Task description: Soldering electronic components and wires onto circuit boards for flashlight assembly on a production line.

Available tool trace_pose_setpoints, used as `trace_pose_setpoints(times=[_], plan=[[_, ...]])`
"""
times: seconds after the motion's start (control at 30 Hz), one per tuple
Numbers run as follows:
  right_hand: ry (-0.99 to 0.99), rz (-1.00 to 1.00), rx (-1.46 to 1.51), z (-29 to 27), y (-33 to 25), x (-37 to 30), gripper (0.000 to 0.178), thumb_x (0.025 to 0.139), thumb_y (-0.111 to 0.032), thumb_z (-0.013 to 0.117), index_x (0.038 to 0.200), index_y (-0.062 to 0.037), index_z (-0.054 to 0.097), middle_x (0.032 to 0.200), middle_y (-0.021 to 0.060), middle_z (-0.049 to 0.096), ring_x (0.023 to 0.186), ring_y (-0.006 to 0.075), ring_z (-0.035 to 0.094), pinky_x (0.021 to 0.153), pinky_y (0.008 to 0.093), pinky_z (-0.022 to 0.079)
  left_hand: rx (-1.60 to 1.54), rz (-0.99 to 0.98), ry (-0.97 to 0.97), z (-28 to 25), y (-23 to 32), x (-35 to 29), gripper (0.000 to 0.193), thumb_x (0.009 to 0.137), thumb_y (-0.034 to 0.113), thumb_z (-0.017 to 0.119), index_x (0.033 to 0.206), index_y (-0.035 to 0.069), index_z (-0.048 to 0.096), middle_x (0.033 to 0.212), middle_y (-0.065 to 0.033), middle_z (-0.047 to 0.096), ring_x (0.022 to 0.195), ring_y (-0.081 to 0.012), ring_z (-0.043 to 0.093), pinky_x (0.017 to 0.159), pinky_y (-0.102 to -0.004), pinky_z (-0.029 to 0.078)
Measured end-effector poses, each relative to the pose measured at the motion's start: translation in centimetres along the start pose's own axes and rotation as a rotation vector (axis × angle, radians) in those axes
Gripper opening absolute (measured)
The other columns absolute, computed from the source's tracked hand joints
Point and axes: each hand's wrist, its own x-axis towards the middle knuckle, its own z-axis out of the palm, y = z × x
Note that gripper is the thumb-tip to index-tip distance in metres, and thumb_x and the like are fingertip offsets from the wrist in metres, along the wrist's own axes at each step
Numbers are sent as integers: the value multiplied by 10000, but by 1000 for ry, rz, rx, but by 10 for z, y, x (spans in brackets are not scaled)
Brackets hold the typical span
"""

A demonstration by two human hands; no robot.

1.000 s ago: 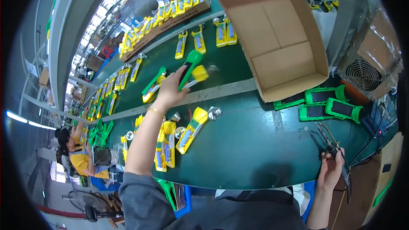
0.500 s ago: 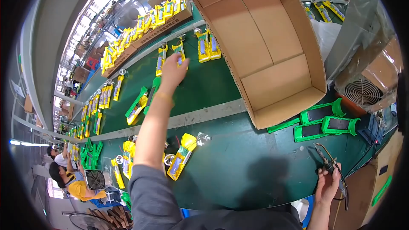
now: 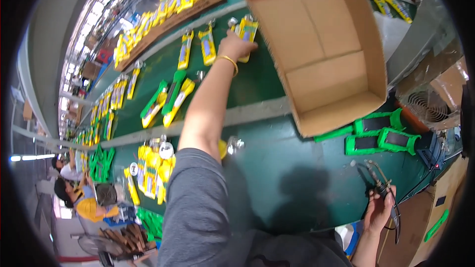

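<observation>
Right hand [image 3: 380, 211], nearest, at the tabletop's [image 3: 297, 178] near edge: fingers curled around a black tool [image 3: 383, 190], which juts up past the knuckles. Left hand [image 3: 236, 45], arm fully extended to the far side: fingers closed over a yellow package [image 3: 247, 28], lying flat under the fingertips, just left of the box [image 3: 321, 49].
</observation>
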Motion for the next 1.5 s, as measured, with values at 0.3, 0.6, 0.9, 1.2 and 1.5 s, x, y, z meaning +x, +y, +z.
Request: trace_pose_setpoints(times=[0.3, 0.6, 0.9, 1.2, 1.5], plan=[[-133, 5, 89, -20, -1, 3, 280, 937, -208, 499, 1138, -14, 481, 986, 51, 524, 829, 129, 473, 858, 332, 399, -50, 312, 15, -107, -92, -248, 926, 555, 208, 713, 1353, -34, 311, 1187, -259, 521, 1099, -358, 531, 946, -390, 425], [-21, 36, 124, -10, -3, -3, 209, 921, -194, 507, 1050, -30, 503, 899, 53, 537, 803, 131, 491, 849, 340, 410, 300, 340, 106, -59, -138, -369, 915, 558, 164, 728, 1363, 44, 312, 1245, -225, 436, 1143, -383, 431, 972, -474, 341], [-110, 47, 186, -15, -4, -9, 184, 921, -181, 523, 1054, -55, 529, 899, 49, 560, 808, 139, 501, 844, 345, 403, 334, 524, 315, -37, -146, -392, 524, 591, 74, 655, 1102, 49, 543, 1177, -157, 485, 1109, -348, 442, 951, -491, 334], [-232, -50, 185, 11, -10, -17, 258, 905, -221, 526, 1105, -61, 491, 1013, 80, 568, 824, 162, 478, 829, 361, 372, -47, 828, 97, -7, -63, -426, 438, 629, 24, 630, 1065, 35, 586, 1091, -128, 572, 977, -298, 555, 876, -419, 416], [-134, 129, 51, 74, -40, -78, 461, 769, -325, 684, 1041, -57, 426, 1030, 145, 521, 849, 252, 583, 838, 450, 488, -151, 908, -205, 30, -16, -424, 440, 678, 75, 667, 1107, 38, 578, 1128, -137, 546, 1036, -324, 530, 913, -418, 401]])
